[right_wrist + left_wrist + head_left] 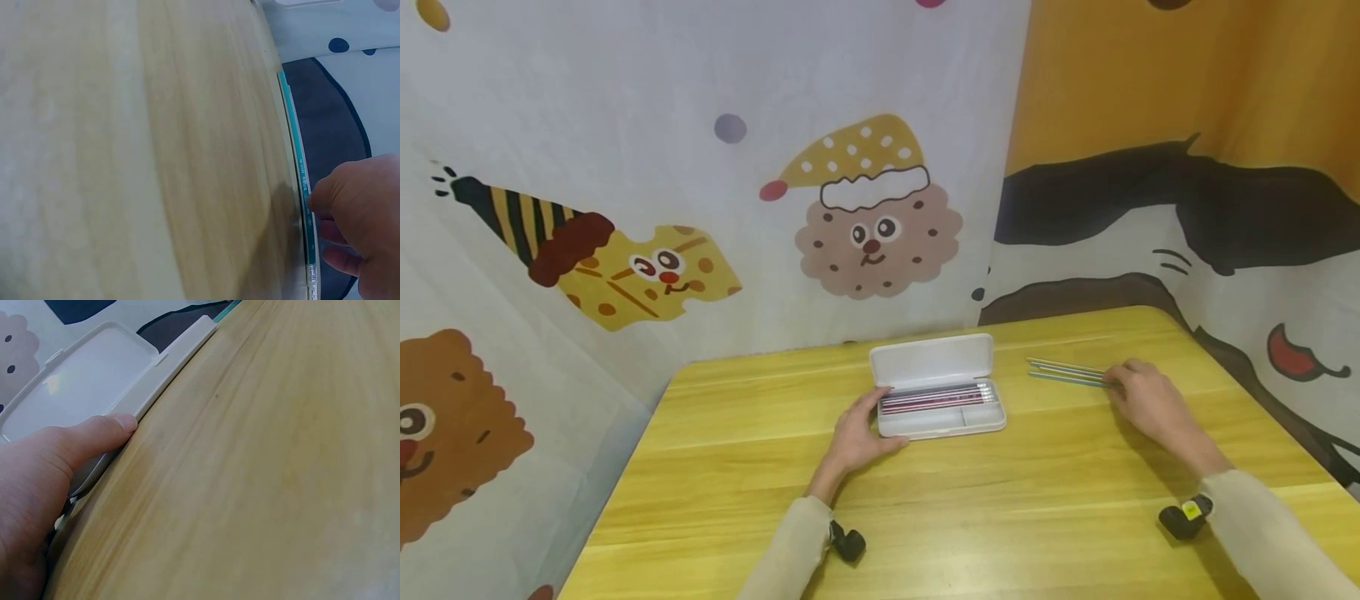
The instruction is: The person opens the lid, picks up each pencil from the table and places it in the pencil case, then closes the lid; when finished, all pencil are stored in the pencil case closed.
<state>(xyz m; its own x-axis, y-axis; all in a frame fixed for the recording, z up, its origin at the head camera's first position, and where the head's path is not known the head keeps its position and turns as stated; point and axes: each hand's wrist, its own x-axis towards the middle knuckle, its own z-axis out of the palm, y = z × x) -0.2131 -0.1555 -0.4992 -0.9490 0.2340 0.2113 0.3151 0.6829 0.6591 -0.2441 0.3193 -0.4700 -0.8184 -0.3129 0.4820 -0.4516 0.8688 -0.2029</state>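
Observation:
A white pencil case (985,418) stands with its lid raised, and several striped pencils (932,398) lie in its long back compartment. My left hand (854,437) grips the case's left end. The left wrist view shows the thumb (103,434) pressed along the front wall; the other fingers are mostly hidden. To the right of the case, several thin pencils (1063,372), one of them teal, lie side by side. Over their right ends, my right hand (1150,406) pinches them; in the right wrist view its thumb tip meets the teal pencil (295,137).
The yellow wood-grain table (970,517) reaches back to a printed curtain (700,167) with cartoon figures. Small black cameras sit at both wrists, the left camera (848,543) and the right camera (1183,518), close over the tabletop.

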